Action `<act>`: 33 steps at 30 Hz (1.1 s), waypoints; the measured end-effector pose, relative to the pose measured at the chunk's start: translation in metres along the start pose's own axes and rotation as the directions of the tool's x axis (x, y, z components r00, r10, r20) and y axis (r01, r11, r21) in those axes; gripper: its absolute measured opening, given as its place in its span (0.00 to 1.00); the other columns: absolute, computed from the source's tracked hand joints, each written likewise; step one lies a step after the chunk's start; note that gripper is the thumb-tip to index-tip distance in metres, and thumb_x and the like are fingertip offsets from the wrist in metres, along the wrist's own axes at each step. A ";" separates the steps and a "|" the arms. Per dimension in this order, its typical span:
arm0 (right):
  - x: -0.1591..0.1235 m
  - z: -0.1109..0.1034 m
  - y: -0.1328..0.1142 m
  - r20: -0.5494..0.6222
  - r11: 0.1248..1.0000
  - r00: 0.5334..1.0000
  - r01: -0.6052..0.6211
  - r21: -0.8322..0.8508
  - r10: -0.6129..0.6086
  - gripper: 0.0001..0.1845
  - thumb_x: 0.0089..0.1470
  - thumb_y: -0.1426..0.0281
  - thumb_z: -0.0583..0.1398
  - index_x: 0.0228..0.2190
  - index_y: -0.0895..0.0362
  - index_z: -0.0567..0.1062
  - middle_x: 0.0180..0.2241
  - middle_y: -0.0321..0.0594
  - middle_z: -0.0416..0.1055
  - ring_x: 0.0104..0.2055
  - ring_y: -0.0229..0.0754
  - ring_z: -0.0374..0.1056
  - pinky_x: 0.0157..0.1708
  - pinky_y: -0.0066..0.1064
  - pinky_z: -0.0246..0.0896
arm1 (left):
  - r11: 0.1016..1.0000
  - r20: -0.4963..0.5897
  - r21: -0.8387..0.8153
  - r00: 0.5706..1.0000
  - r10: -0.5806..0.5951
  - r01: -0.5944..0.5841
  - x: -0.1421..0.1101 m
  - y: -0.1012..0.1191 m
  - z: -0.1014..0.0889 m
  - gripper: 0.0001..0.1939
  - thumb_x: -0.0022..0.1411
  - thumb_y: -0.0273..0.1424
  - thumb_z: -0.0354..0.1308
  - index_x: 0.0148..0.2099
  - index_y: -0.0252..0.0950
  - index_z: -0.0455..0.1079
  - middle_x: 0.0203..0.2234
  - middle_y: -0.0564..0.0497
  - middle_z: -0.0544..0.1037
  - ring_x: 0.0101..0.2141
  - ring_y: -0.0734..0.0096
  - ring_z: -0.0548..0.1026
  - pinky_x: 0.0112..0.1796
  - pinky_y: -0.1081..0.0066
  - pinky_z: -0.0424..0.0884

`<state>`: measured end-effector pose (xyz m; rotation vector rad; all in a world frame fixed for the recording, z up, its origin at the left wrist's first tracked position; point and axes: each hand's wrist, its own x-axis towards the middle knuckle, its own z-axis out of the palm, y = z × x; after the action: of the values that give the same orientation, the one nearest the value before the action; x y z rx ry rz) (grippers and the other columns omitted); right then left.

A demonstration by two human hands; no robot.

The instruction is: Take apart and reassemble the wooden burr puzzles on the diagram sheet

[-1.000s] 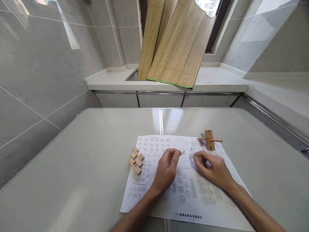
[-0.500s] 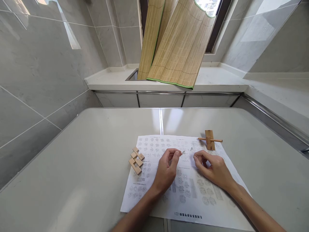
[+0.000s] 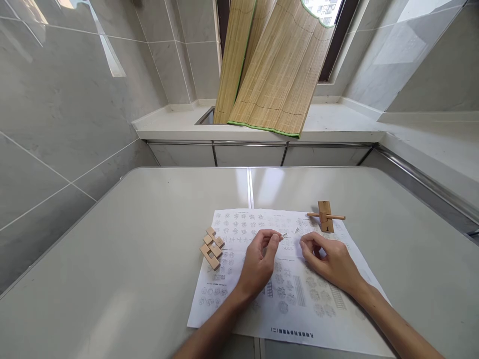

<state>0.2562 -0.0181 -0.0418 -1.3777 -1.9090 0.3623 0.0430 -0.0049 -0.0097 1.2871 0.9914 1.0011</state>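
My left hand hovers over or rests on a large printed sheet, thumb and forefinger pinched together. Right at those fingertips is a tiny grey piece, too small to name. A similar small piece is on the sheet between the hands. My right hand is at the sheet's right side, its thumb and fingertips pressed together; whether anything is between them cannot be made out. A wooden puzzle of interlocked blocks sits on the sheet's left edge. Near the upper right corner lies a flat wooden piece with a stick through it.
The sheet, covered in small diagrams, lies on a pale glossy table with a seam down its middle. Behind it are a metal rail and a white ledge. A bamboo mat hangs at the window. Tiled walls flank both sides.
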 end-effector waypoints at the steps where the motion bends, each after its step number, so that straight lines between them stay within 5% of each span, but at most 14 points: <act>1: 0.000 0.000 0.000 0.001 1.000 1.000 -0.005 0.004 0.005 0.09 0.66 0.68 0.57 0.31 0.52 0.71 0.21 0.30 0.66 0.20 0.36 0.61 0.22 0.27 0.59 | 0.999 0.007 0.037 1.000 0.020 -0.020 -0.001 0.001 -0.001 0.15 0.75 0.43 0.53 0.48 0.38 0.73 0.48 0.44 0.80 0.52 0.57 0.77 0.54 0.60 0.71; 4: 0.000 0.000 0.001 0.013 1.000 1.000 -0.018 0.012 0.018 0.09 0.66 0.67 0.57 0.31 0.52 0.72 0.20 0.30 0.65 0.20 0.36 0.61 0.22 0.28 0.60 | 0.952 0.064 0.256 0.985 0.159 -0.170 -0.004 0.006 -0.007 0.12 0.75 0.40 0.53 0.49 0.39 0.73 0.47 0.44 0.79 0.50 0.56 0.77 0.51 0.59 0.72; 8: -0.001 0.001 0.000 0.044 0.999 0.999 -0.030 0.020 0.030 0.10 0.67 0.66 0.56 0.32 0.53 0.72 0.20 0.31 0.65 0.21 0.37 0.61 0.23 0.29 0.61 | 0.683 0.129 0.627 0.914 0.384 -0.375 -0.013 0.012 -0.033 0.09 0.73 0.34 0.55 0.53 0.41 0.70 0.48 0.44 0.78 0.53 0.53 0.73 0.55 0.53 0.70; 11: -0.001 0.002 -0.001 0.052 1.000 0.998 -0.021 0.022 0.019 0.10 0.67 0.65 0.56 0.33 0.53 0.72 0.20 0.31 0.66 0.21 0.38 0.61 0.23 0.30 0.60 | 0.494 0.031 0.822 0.888 0.458 -0.284 -0.020 0.008 -0.063 0.12 0.71 0.33 0.58 0.56 0.42 0.68 0.53 0.42 0.75 0.56 0.48 0.70 0.57 0.48 0.67; 15: -0.001 0.003 -0.002 0.049 1.000 0.999 -0.015 0.022 0.014 0.10 0.67 0.66 0.56 0.33 0.52 0.72 0.20 0.30 0.66 0.20 0.37 0.61 0.24 0.30 0.60 | 0.379 -0.119 0.924 0.897 0.425 -0.057 -0.028 -0.004 -0.099 0.28 0.65 0.41 0.65 0.62 0.39 0.62 0.62 0.36 0.66 0.61 0.39 0.65 0.57 0.43 0.67; 17: -0.001 0.002 -0.002 0.060 0.999 0.998 -0.021 0.027 0.019 0.10 0.67 0.66 0.56 0.33 0.52 0.72 0.20 0.30 0.66 0.21 0.38 0.61 0.24 0.30 0.60 | 0.357 -0.144 0.934 0.905 0.399 -0.009 -0.031 -0.008 -0.111 0.34 0.63 0.46 0.66 0.64 0.39 0.60 0.61 0.37 0.67 0.60 0.39 0.66 0.57 0.42 0.67; 27: -0.002 0.002 0.001 0.079 1.000 0.997 -0.013 0.015 0.012 0.10 0.67 0.65 0.55 0.33 0.53 0.72 0.21 0.31 0.68 0.21 0.38 0.63 0.25 0.30 0.60 | 0.368 -0.158 0.930 0.916 0.368 0.012 -0.031 -0.006 -0.125 0.30 0.64 0.45 0.65 0.62 0.39 0.62 0.49 0.43 0.78 0.48 0.48 0.76 0.48 0.51 0.74; 33: -0.001 0.001 -0.002 0.091 1.000 0.996 -0.005 0.023 0.003 0.10 0.67 0.65 0.55 0.33 0.53 0.72 0.20 0.30 0.67 0.21 0.38 0.63 0.25 0.30 0.60 | 0.407 -0.086 0.909 0.918 0.388 -0.087 -0.032 -0.004 -0.113 0.33 0.62 0.44 0.68 0.63 0.42 0.61 0.52 0.44 0.77 0.51 0.47 0.76 0.49 0.51 0.75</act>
<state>0.2537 -0.0196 -0.0415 -1.3707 -1.9703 0.4548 -0.0746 -0.0044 -0.0169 2.2849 1.7456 0.8834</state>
